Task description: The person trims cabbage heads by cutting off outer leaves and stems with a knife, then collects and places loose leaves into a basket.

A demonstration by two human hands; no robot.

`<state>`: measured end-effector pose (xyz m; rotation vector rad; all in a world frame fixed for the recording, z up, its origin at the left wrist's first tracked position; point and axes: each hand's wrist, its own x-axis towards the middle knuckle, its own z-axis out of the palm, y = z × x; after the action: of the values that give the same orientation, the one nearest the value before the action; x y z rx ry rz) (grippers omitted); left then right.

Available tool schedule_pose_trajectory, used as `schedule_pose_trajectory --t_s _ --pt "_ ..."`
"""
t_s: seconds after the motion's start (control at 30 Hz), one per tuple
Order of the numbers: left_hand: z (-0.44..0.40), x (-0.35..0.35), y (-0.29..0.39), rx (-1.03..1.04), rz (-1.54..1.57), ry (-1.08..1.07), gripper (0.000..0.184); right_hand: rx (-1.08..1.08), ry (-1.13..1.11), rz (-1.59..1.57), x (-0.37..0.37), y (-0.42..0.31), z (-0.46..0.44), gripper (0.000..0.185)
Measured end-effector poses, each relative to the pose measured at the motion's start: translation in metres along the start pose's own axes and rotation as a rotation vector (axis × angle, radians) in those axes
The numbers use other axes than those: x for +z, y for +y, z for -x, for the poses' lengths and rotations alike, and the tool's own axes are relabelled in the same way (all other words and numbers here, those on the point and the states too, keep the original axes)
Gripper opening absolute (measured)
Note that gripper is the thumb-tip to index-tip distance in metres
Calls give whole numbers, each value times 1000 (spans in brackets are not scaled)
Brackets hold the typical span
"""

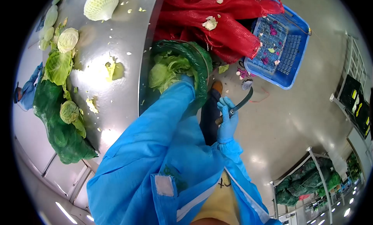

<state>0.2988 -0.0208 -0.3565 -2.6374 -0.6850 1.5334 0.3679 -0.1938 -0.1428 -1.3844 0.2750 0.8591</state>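
Note:
My left hand (187, 81), in a blue glove, reaches down into a green mesh bag (202, 63). Pale green cabbage leaves (165, 71) fill the bag's mouth around it, and its fingers are hidden there. In my gloved right hand (228, 124) is a curved knife (244, 101), gripped by its handle with the blade pointing up and away from me. On the steel table (124, 85) to the left, a whitish cabbage (68, 40) and a smaller cabbage (70, 111) lie beside loose outer leaves (58, 66).
A full green net sack (58, 126) lies along the table's far side. Near the top are a cabbage in a white foam net (101, 5) and red mesh sacks (217, 27). A blue crate (289, 65) with scraps stands on the floor; racks (320, 170) stand at right.

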Motion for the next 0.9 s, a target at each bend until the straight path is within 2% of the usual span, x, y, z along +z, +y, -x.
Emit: schedule_pose_trajectory --t_s 0.17,0.27,0.3,0.33,0.4,0.47,0.53,0.57,0.67,0.7,0.77,0.83,0.9 --pt "20 -8 -14 70 -69 28 35 -40 28 9 -16 -15 30 33" --pt "51 -13 -32 104 -91 78 36 67 18 43 -34 -12 43 33" --pt "55 -6 -37 101 -75 96 36 21 -2 61 -38 -9 44 34" --pt "32 24 -43 81 -17 102 44 -26 -26 80 -40 -8 44 34" --pt "137 -73 -67 10 343 12 53 -32 -98 87 -41 -19 47 32" --pt "170 -89 -72 -39 290 102 62 -32 -167 107 -36 -30 40 30" --pt "207 -105 -76 -64 428 186 64 -105 -205 96 -27 -39 32 29" --pt "209 -94 -83 19 691 222 67 -145 -258 89 -19 -45 28 29" --pt "244 -91 -90 146 904 424 56 -203 -352 141 10 -58 14 29" --pt "256 -89 -99 110 923 450 56 -239 -395 184 23 -63 14 29" --pt "283 -78 -114 -44 1100 775 55 -263 -467 236 51 -70 16 30" --pt "302 -60 -155 -111 1528 1092 63 -274 -524 285 73 -68 18 30" --pt "295 -7 -212 -706 1110 1270 76 -263 -570 283 96 -64 29 30"
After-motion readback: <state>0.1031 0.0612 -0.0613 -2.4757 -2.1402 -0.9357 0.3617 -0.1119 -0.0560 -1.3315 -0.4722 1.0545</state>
